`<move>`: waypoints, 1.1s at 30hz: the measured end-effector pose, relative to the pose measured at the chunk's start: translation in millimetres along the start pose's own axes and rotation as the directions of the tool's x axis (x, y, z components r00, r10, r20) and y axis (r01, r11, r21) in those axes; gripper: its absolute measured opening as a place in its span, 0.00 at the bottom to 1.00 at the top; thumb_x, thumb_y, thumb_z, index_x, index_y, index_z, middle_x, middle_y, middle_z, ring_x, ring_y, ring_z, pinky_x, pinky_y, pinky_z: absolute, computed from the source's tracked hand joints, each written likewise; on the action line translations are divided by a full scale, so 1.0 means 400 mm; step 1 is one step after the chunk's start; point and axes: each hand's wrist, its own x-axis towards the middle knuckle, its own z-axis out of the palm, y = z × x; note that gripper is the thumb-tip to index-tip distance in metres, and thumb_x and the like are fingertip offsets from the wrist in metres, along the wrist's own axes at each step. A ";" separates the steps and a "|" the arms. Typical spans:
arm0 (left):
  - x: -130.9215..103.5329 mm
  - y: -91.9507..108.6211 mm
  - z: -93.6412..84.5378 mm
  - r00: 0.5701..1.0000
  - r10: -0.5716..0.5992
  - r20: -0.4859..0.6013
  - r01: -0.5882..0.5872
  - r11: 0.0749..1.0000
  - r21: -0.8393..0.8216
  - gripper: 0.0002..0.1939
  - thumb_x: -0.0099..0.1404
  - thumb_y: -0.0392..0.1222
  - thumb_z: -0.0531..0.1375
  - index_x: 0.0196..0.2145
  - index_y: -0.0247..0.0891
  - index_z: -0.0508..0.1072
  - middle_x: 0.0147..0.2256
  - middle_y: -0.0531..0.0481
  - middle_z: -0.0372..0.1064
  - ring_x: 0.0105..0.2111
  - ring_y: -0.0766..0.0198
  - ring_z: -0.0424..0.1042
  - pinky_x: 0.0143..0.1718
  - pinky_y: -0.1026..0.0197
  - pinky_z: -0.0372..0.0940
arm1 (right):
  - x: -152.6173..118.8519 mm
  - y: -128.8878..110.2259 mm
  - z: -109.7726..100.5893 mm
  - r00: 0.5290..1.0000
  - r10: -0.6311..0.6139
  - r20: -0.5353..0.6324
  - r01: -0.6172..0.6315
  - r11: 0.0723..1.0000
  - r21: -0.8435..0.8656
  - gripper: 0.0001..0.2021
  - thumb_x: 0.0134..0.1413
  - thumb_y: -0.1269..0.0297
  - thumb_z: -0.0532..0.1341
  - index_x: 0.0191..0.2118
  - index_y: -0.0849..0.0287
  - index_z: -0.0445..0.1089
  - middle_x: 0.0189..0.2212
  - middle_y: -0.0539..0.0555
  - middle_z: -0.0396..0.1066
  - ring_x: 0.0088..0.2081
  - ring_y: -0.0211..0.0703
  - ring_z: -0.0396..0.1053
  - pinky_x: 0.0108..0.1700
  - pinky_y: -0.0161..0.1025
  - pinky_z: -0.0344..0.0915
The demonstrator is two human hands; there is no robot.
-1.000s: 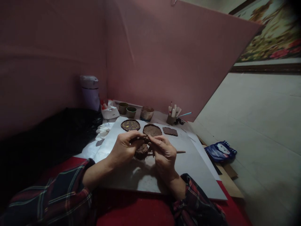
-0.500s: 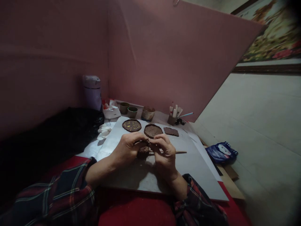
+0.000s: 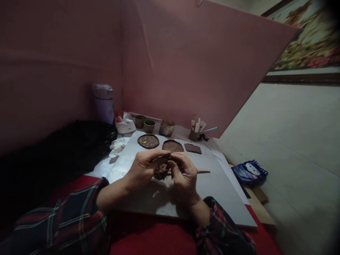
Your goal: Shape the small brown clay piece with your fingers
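Over a white board [image 3: 217, 191], my left hand [image 3: 142, 165] and my right hand [image 3: 185, 174] meet fingertip to fingertip. Between them they pinch a small piece of brown clay [image 3: 169, 156], mostly hidden by the fingers. Just below, partly behind my hands, sits a rough lump of dark brown clay [image 3: 160, 172]. A thin wooden stick [image 3: 204, 171] lies on the board, its left part passing behind my right hand. Beyond my fingers are a round rimmed clay piece [image 3: 172, 146], another round one with yellow dots [image 3: 148, 141] and a flat rectangular slab [image 3: 193, 148].
Along the back stand two small cups [image 3: 149, 126], a stained bowl [image 3: 166, 128] and a holder with several tools [image 3: 195, 134]. White gloves [image 3: 117, 148] and a black plastic bag [image 3: 79, 141] lie left. A blue pouch [image 3: 249, 172] is at right.
The fingertips have shifted slightly, with my right thumb now lower and the fingers curled closer together. My right hand has moved a little left. The objects on the board stay put.
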 end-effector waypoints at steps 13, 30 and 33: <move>0.001 0.013 0.006 0.968 -0.242 0.070 0.251 0.941 -0.225 0.09 0.61 0.39 0.63 0.37 0.33 0.80 0.28 0.48 0.76 0.22 0.70 0.70 0.24 0.68 0.67 | 0.005 -0.007 0.006 0.983 0.182 -0.013 -0.180 0.979 0.090 0.03 0.60 0.65 0.62 0.36 0.56 0.73 0.33 0.50 0.72 0.36 0.38 0.71 0.39 0.36 0.68; 0.004 0.026 0.006 0.936 -0.342 0.088 0.353 0.909 -0.222 0.13 0.60 0.41 0.65 0.41 0.32 0.77 0.29 0.48 0.77 0.21 0.70 0.70 0.21 0.69 0.67 | -0.002 0.000 0.000 0.990 0.137 0.016 -0.137 0.990 0.031 0.09 0.61 0.63 0.60 0.46 0.55 0.71 0.40 0.54 0.73 0.43 0.42 0.72 0.44 0.40 0.70; 0.004 0.023 0.004 0.946 -0.316 0.076 0.324 0.929 -0.181 0.11 0.60 0.41 0.65 0.38 0.31 0.78 0.28 0.47 0.77 0.22 0.69 0.71 0.22 0.68 0.68 | -0.003 -0.005 0.002 0.983 0.178 0.040 -0.180 0.983 0.048 0.07 0.61 0.62 0.59 0.42 0.57 0.72 0.37 0.53 0.74 0.40 0.41 0.73 0.41 0.38 0.70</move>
